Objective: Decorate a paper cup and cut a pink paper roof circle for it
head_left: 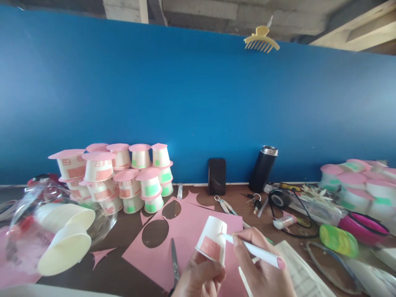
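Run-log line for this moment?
left grip: holding white paper cup | right grip: holding white pink-ended marker, tip at cup | below: hole-cut pink paper sheet

A big blue wall (pixel 192 95) stood behind the dark brown surface (pixel 128 226). Above the wall was a gray ceiling (pixel 201 9) with beams (pixel 355 25). Soft light made the wall's ends paler.

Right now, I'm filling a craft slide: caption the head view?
Left hand holds a white cup, right hand a marker at its side, above cut pink paper.

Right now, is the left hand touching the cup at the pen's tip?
Touching. The head view shows the left hand holding the cup, thumb over its rim.
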`<action>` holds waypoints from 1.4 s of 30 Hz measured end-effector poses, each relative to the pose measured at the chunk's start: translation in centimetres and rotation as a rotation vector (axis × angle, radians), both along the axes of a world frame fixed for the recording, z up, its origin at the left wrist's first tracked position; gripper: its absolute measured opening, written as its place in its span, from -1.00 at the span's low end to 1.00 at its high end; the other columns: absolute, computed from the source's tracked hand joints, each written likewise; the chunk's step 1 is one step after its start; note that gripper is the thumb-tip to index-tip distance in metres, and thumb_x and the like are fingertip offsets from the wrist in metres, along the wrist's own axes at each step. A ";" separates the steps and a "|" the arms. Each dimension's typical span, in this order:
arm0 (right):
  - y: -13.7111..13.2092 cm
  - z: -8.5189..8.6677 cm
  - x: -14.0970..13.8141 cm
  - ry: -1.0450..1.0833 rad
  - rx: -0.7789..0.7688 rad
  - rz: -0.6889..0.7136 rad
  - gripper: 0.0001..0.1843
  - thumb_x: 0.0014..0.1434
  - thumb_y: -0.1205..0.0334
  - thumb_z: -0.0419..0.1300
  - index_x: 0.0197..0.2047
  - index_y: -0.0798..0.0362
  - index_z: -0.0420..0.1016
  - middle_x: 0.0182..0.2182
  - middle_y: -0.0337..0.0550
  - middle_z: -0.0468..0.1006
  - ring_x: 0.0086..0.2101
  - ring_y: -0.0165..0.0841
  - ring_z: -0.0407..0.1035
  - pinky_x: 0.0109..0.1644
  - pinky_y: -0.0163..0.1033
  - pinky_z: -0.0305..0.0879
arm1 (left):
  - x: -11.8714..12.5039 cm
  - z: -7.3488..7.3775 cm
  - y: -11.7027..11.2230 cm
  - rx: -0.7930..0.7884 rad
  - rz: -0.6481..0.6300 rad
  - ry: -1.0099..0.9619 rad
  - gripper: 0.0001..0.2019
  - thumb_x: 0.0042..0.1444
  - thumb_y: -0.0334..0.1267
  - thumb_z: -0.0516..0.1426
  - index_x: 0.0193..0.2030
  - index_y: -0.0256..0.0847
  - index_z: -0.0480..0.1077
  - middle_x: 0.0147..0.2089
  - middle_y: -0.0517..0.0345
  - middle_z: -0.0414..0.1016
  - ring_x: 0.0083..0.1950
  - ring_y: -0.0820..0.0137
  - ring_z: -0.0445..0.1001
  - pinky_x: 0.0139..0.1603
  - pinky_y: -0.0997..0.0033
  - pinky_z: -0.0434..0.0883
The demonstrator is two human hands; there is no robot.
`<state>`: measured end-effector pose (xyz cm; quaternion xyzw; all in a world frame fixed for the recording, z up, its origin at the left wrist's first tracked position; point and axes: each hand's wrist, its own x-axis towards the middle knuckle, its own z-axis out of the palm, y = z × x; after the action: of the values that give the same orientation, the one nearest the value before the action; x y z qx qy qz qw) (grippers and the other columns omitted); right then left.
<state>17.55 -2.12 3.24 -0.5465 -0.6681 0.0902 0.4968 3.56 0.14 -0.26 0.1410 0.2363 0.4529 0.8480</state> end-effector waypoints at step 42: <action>0.1 0.6 0.2 0.069 0.065 -0.060 -0.84 0.25 0.18 0.10 -0.37 0.00 0.37 -0.54 -0.29 0.48 -0.54 -0.40 0.38 -0.44 -0.36 0.31 | -0.5 -0.2 0.1 -0.223 -0.001 -0.033 -0.43 -0.22 -0.60 0.25 0.03 -0.24 0.44 -0.44 0.17 0.50 -0.48 0.51 0.40 -0.36 0.54 0.39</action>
<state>17.77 -2.01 3.85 -0.5464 -0.6365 0.0722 0.5395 3.04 0.22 -0.43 0.0383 0.2711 0.4254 0.8626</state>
